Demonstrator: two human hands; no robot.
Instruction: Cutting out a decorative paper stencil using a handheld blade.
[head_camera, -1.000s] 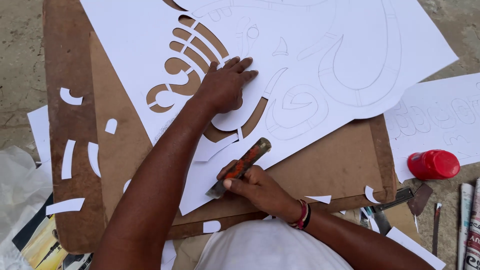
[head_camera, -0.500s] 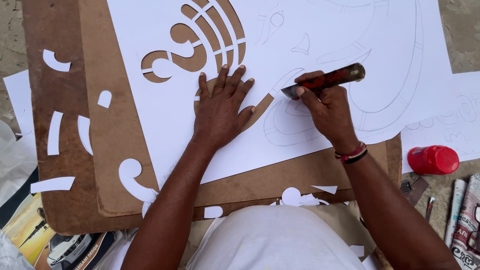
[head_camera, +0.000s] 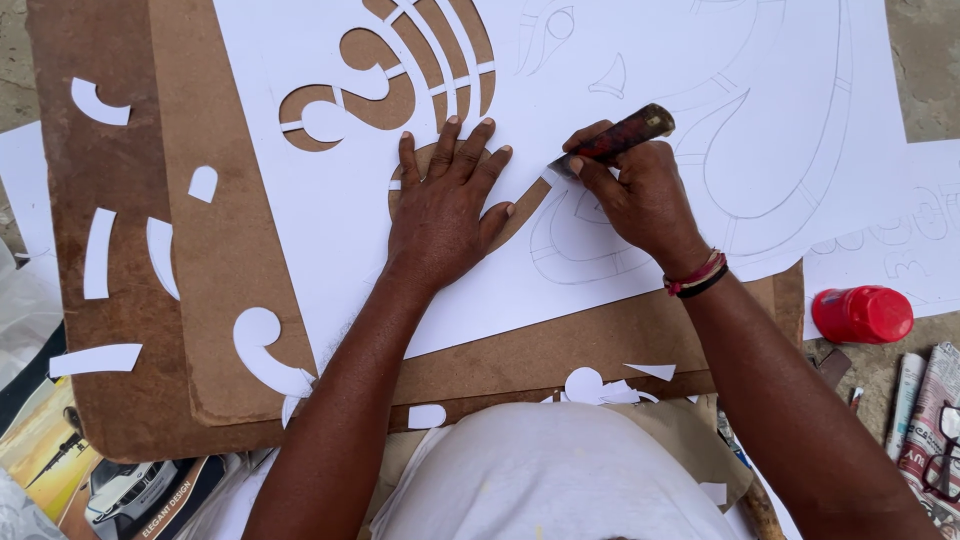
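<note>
A large white paper sheet with pencil-drawn curves and cut-out shapes lies on a brown board. My left hand presses flat on the sheet, fingers spread, just below the cut-out pattern. My right hand grips a cutting knife with a dark red handle, its blade tip touching the paper beside my left fingertips. A red and black band circles my right wrist.
White paper offcuts lie scattered over the board's left side and near edge. A red cap-like container stands at the right beside another drawn sheet. Folded newspapers and spectacles lie at the lower right, printed pages at the lower left.
My right hand carried the knife up from the board's near edge to the sheet's middle and now cuts beside my left hand. The left hand stayed flat on the paper.
</note>
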